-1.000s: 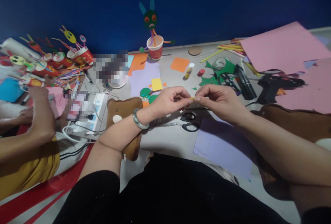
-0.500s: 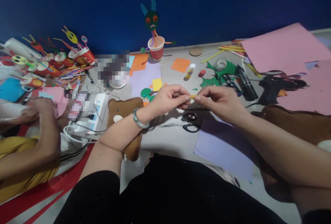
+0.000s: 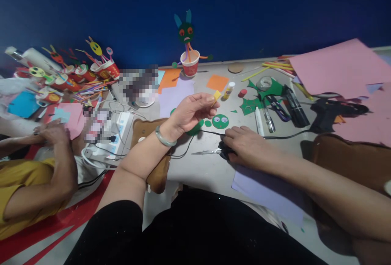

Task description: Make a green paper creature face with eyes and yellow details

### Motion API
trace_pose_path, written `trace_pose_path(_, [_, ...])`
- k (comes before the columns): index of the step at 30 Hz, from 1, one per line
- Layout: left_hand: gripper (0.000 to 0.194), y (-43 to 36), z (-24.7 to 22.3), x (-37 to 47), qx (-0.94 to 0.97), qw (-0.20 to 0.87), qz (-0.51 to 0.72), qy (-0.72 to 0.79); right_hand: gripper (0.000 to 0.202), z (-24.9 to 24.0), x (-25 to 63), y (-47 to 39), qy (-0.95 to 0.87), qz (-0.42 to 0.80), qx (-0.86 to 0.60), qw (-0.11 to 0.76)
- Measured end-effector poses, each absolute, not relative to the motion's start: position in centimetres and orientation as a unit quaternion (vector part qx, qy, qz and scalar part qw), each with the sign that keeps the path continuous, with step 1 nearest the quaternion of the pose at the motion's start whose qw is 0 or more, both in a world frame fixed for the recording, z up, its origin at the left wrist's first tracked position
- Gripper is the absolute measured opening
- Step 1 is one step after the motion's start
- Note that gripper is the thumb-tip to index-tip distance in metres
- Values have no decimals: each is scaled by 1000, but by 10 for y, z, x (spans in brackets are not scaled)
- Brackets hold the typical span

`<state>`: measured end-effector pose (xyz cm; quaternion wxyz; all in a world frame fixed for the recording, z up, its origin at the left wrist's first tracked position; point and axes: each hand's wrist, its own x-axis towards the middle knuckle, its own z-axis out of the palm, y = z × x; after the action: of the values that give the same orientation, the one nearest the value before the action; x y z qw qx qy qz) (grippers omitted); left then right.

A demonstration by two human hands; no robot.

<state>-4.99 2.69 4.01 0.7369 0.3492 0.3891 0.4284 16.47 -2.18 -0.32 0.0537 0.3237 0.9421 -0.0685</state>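
Pinched between thumb and fingertips of the left hand (image 3: 191, 112), a small yellow paper piece (image 3: 216, 95) is held up above the tabletop (image 3: 201, 167), the grip closed on its lower edge. Half a second ago both hands met on that piece; now the right hand (image 3: 246, 146) has let go and dropped onto the handles of the scissors (image 3: 210, 151), whose blades point left. Its fingers cover the handles, and I cannot tell whether they are closed around them or only resting there. So the yellow piece has passed wholly to the left hand, and the other has gone to the cutting tool.

Just beyond the scissors lies a green paper face with eyes (image 3: 220, 121), with smaller green discs beside it and a black cable (image 3: 275, 137) running past. Farther back stand a glue bottle (image 3: 229, 90), an orange square (image 3: 217, 82) and a red cup figure (image 3: 190, 62). Pink sheets (image 3: 339, 67) and a black glue gun (image 3: 331, 111) lie to the right. At far left another person's hands (image 3: 51, 132) work near a power strip (image 3: 117, 132).
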Motion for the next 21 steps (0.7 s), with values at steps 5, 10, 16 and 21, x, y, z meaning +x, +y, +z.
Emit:
trace_pose_path(5, [30, 33, 35, -57, 362, 722, 465, 362, 12, -3, 166, -21, 944, -49, 324, 46])
trace_pose_path(10, [31, 37, 31, -59, 377, 707, 466, 377, 15, -3, 171, -18, 948, -22, 313, 53])
trace_pose_path(16, [35, 38, 30, -60, 379, 690, 471, 399, 10, -5, 175, -14, 951, -56, 301, 45])
trace_pose_path(21, [36, 39, 32, -60, 370, 682, 483, 407, 12, -1, 177, -10, 950, -81, 300, -7])
